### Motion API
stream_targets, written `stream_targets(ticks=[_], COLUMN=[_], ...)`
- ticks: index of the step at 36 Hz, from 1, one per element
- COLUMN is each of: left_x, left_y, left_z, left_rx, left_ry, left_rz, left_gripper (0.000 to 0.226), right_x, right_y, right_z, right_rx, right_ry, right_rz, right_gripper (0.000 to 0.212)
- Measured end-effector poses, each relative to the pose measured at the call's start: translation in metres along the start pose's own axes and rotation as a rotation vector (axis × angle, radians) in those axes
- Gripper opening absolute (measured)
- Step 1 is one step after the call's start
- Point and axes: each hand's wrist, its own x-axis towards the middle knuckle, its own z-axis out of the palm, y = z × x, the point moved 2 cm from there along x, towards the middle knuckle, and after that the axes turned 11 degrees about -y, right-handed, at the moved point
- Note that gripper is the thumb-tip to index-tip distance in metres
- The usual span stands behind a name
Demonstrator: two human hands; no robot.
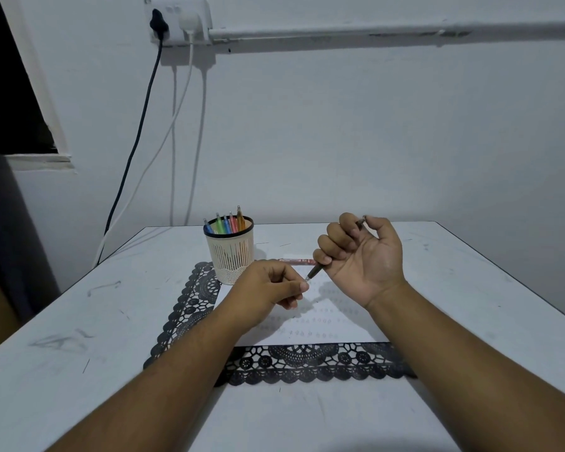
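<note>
Over at the far left, a black cable point(134, 151) is hanging down the wall from a wall socket point(177, 21) towards the white bench point(79, 321). Further right, a black lace mat point(190, 308) is lying on the bench, and a cream slotted pen cup point(230, 256) is standing upright on its far left corner, carrying several coloured pens point(229, 223). Just in front of the cup, the left hand point(271, 288) is hovering above the mat, its grip pinching together on the metal tip of a dark pen point(315, 272). That pen is slanting up and to the right, in the air over a white sheet of paper point(323, 327) bearing rows of small marks. Behind it, a red pen point(296, 261) is lying flat on the bench. To the right, the right hand point(362, 259) is turning palm up, its grip clamping round the pen's barrel, with the top end poking out between forefinger and thumb.
</note>
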Motion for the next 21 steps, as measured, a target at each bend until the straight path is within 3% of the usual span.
stream_targets(ticks=[21], left_x=[0.0009], left_y=[-0.0020], left_z=[0.0001], left_rx=[0.021], left_ry=[-0.011], left_rz=[0.000], left_gripper=[0.018], right_x=[0.0004], right_y=[-0.0009], right_z=[0.0013], right_rx=[-0.019], right_ry=[-0.024], right_rz=[0.019], right_gripper=[0.025])
